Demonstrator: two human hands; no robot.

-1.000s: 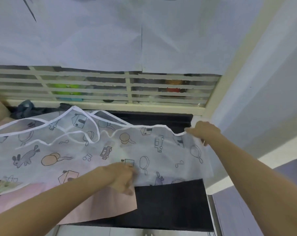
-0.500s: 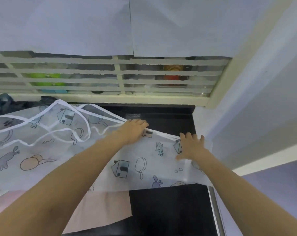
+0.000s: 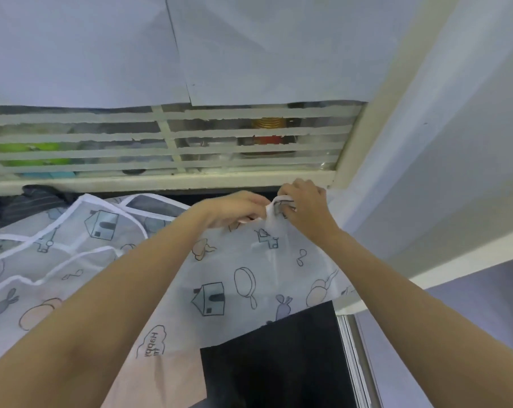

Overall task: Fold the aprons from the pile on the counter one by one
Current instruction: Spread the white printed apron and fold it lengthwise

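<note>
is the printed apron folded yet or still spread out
Mostly spread. The apron lies open across the counter; only its far right corner is bunched, pinched by the left hand and right hand.

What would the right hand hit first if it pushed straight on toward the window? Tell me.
Probably the cream window sill. The right hand, gripping a bunched corner of the translucent white cartoon-print apron, points up and back toward it, and little shows between them. Depth is unclear from this single view.

Both forearms reach up from the lower corners; left hand [image 3: 234, 209] and right hand [image 3: 306, 207] meet at upper centre, fingers curled, pinching
</note>
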